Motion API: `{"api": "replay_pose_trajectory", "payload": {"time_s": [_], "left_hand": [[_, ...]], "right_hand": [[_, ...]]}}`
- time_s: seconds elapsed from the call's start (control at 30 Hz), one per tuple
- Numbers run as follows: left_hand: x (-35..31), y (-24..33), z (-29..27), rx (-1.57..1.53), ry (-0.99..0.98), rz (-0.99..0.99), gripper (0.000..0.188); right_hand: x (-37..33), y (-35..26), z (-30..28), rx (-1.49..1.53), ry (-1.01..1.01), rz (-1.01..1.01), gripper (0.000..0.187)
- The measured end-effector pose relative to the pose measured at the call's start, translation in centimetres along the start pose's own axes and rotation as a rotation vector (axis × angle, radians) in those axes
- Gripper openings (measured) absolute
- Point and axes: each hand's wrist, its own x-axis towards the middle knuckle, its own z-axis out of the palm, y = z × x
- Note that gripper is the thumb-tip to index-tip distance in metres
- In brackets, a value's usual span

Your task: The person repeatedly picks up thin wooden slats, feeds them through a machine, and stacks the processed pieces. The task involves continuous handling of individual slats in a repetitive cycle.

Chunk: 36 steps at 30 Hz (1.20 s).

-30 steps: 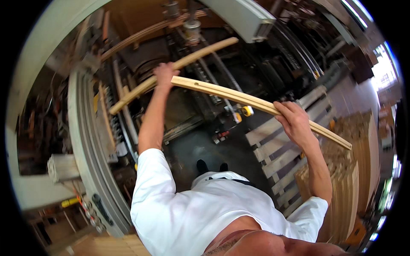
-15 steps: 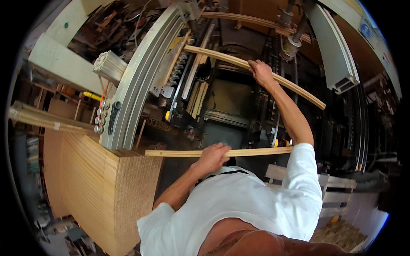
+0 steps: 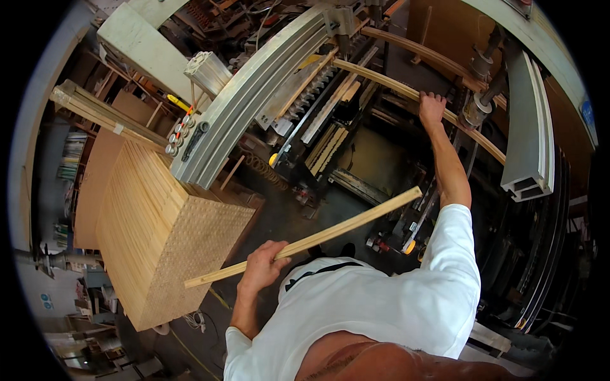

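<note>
My left hand grips a long straight wooden strip that slants up to the right across my chest. My right hand is stretched up and rests on a curved wooden strip lying in the bending machine. The fingers of that hand curl over the strip's edge. I wear a white short-sleeved shirt.
A big stack of wooden strips stands at my left. A curved grey metal form arches over the machine bed, with another grey profile at right. A bundle of strips lies beyond the stack.
I have turned left toward the stack. My left hand has lifted the straight strip so that it tilts upward to the right. My right hand stays on the curved strip.
</note>
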Motion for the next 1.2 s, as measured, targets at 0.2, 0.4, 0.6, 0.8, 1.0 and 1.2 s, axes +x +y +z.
{"api": "replay_pose_trajectory", "payload": {"time_s": [0.2, 0.4, 0.6, 0.8, 1.0, 1.2], "left_hand": [[-1.2, 0.7, -1.5, -0.091, 0.052, -0.143, 0.035], [-4.4, -2.9, -3.8, -0.297, 0.180, -0.137, 0.036], [-11.6, -4.6, -8.8, -0.515, 0.490, -0.304, 0.039], [-15.9, -6.1, -15.0, -0.572, 0.918, -0.065, 0.042], [-13.8, -9.6, -24.5, -0.612, 1.212, -0.153, 0.041], [-6.1, -19.2, -34.8, -0.271, 1.308, -0.458, 0.047]], "right_hand": [[0.1, -1.5, 0.5, 0.009, 0.009, 0.005, 0.026], [0.5, -1.5, 0.1, 0.003, -0.025, 0.037, 0.024], [0.9, -2.1, 0.1, -0.012, -0.046, 0.057, 0.024], [2.3, -1.4, 1.2, -0.075, -0.181, 0.076, 0.021], [0.4, -9.6, -3.7, 0.514, 0.189, 0.033, 0.032], [-14.9, -26.7, -16.8, 1.497, 0.007, -0.164, 0.023]]}}
